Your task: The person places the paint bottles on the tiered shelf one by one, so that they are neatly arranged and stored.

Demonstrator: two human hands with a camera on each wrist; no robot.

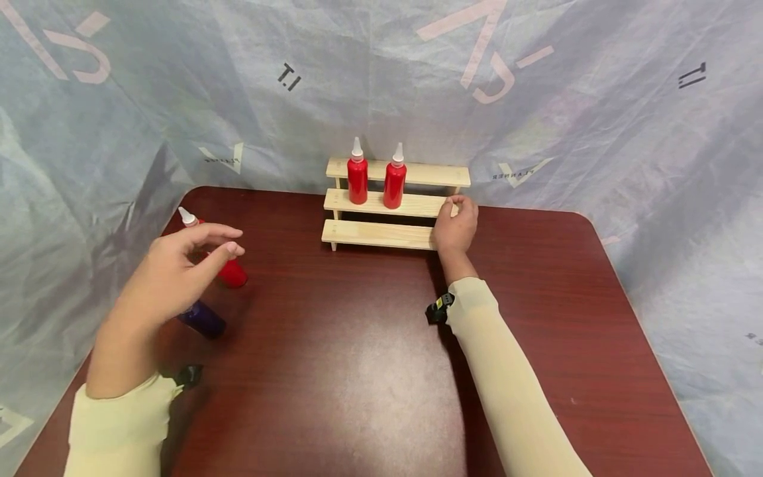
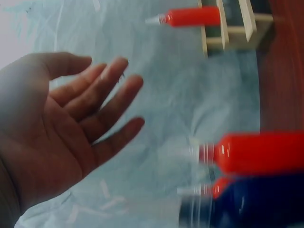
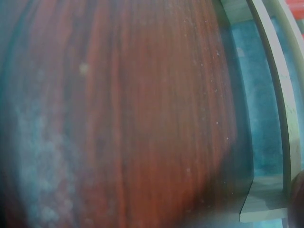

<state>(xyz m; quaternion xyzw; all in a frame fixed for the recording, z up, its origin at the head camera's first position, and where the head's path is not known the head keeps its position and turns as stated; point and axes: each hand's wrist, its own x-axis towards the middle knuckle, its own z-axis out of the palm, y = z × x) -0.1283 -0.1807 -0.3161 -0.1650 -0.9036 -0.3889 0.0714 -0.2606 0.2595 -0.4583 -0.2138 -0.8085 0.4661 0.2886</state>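
2 hands: left hand [image 1: 173, 278] fingers spread over red bottle [image 1: 229, 270]; right hand [image 1: 456, 225] grips rack [image 1: 381, 233] edge.

Your left hand [image 1: 173, 278] is covering most of the red bottle [image 1: 229, 271] and blue bottle [image 1: 203, 319]; both are blurring in the left wrist view.

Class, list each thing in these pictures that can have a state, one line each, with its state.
left hand: open, fingers spread, holding nothing
right hand: grip on the wooden rack's right end
wooden rack: upright, three steps
two red bottles: upright on the middle step, capped
red bottle: standing on table, capped
dark blue bottle: on table, partly hidden
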